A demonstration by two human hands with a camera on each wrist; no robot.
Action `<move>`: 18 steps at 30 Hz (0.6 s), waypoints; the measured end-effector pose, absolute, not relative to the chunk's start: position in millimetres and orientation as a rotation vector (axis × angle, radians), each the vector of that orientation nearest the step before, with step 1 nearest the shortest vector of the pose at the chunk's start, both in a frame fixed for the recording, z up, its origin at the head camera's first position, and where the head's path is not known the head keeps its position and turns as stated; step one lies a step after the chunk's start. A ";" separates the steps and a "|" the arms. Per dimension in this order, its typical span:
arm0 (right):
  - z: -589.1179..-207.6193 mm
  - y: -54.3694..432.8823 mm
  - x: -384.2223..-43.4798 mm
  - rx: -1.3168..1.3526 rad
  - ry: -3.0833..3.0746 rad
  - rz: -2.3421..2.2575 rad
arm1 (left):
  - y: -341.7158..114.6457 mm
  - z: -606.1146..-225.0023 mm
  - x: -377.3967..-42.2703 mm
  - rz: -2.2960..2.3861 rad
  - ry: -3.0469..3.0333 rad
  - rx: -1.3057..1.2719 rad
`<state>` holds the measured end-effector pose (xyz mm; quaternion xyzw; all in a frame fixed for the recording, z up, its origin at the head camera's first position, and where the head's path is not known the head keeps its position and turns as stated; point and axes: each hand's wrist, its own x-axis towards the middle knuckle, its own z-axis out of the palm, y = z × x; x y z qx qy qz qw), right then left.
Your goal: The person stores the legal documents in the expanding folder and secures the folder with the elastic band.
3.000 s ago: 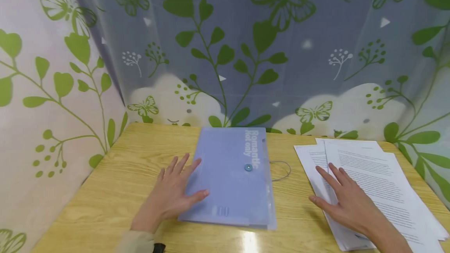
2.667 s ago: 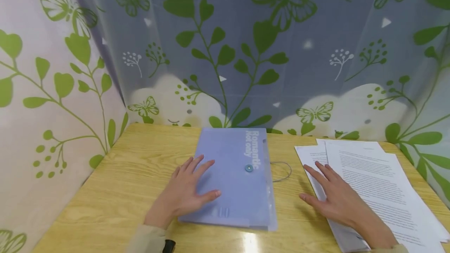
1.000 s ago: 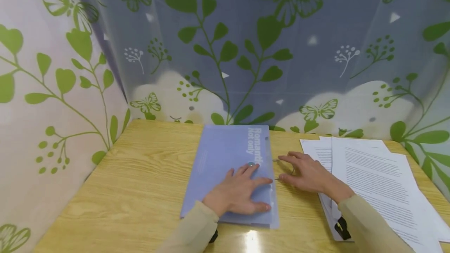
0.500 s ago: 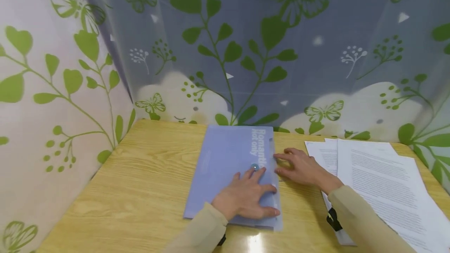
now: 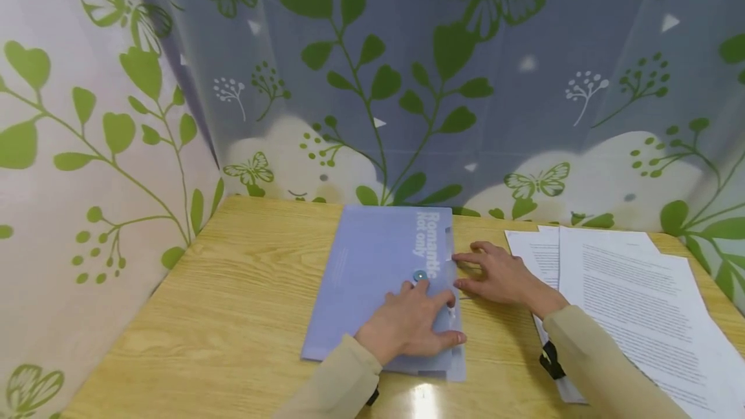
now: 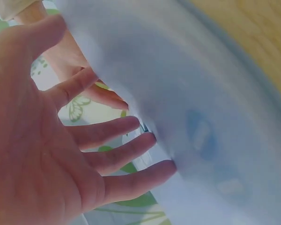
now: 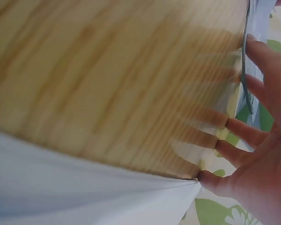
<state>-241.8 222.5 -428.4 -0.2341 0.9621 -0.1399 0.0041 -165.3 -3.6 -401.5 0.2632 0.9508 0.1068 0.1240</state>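
A lilac plastic document folder (image 5: 361, 264) with white lettering lies on the table. A round blue button (image 5: 420, 275) sits on its cover. My left hand (image 5: 404, 322) rests on the folder's lower right part, fingers spread, with fingertips just below the button. In the left wrist view those fingertips meet the folder's surface (image 6: 201, 84). At the right edge of the folder is my right hand (image 5: 502, 275), thumb and index finger apart, both tips at that edge. A thin grey cord (image 7: 244, 70) runs by its fingertips in the right wrist view; much of it is hidden in the head view.
Several printed sheets (image 5: 634, 296) lie in a loose, overlapping pile on the right of the wooden table (image 5: 233, 302), partly beneath the right forearm. A patterned curtain (image 5: 262, 37) hangs right behind the table's far edge and along its sides.
My left hand has moved right, onto the folder. My right hand has left the sheets for the folder's right edge and the cord. Lately the left fingers have drawn in a little.
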 end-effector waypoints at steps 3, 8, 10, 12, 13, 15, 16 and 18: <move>-426.3 221.2 -241.3 -0.733 3.012 -0.441 | -1.9 -400.6 -166.5 0.321 2.789 0.760; -425.3 221.7 -240.7 -0.737 3.015 -0.428 | 0.3 -399.6 -171.7 0.351 2.839 0.811; -425.3 222.6 -240.6 -0.732 3.018 -0.420 | 0.7 -398.6 -174.5 0.382 2.859 0.856; -426.2 223.4 -241.0 -0.727 3.020 -0.421 | 0.9 -397.7 -177.5 0.425 2.855 0.884; -426.4 223.6 -241.2 -0.729 3.020 -0.421 | 1.0 -397.5 -179.1 0.435 2.854 0.893; -427.6 224.1 -241.7 -0.729 3.018 -0.421 | 0.9 -396.8 -181.7 0.459 2.839 0.896; -428.0 224.1 -241.8 -0.730 3.017 -0.424 | 0.8 -396.8 -183.0 0.465 2.834 0.896; -429.2 224.4 -242.1 -0.730 3.014 -0.428 | 0.2 -397.1 -185.5 0.484 2.821 0.889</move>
